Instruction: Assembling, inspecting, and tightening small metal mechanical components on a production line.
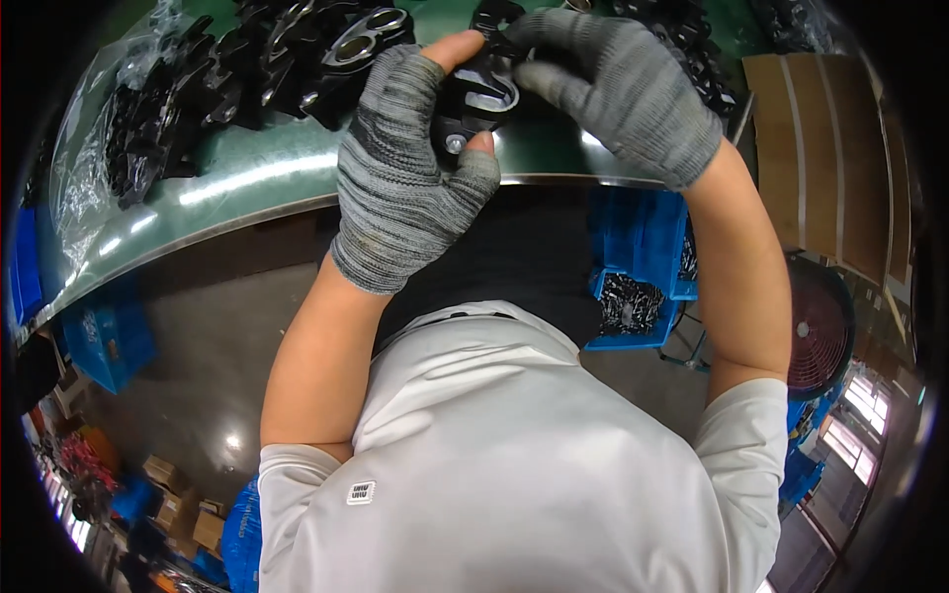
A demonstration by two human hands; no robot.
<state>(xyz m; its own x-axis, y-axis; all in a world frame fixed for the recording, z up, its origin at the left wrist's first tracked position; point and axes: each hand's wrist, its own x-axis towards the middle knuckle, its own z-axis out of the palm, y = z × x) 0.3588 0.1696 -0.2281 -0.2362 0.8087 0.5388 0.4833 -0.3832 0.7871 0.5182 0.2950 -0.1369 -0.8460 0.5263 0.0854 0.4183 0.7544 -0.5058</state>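
My left hand [400, 168], in a grey striped glove with bare fingertips, holds a black hooked part [481, 91] between thumb and forefinger. The part has a shiny curved opening, and a round silver bolt head [455, 143] shows by my left thumb. On the part's upper right side my right hand [628, 94], in a matching glove, closes its curled fingers and thumb; its exact grip is partly hidden. Both hands are above the front edge of the green table [257, 163]. Just left of them lie black parts [361, 40] with paired oval holes.
More black parts [148, 128] are heaped on the left beside clear plastic film [84, 163]. Another pile [687, 49] lies at the far right. Blue bins [643, 341] stand below the table, one with small dark pieces. Cardboard [816, 158] and a round fan [816, 326] are at right.
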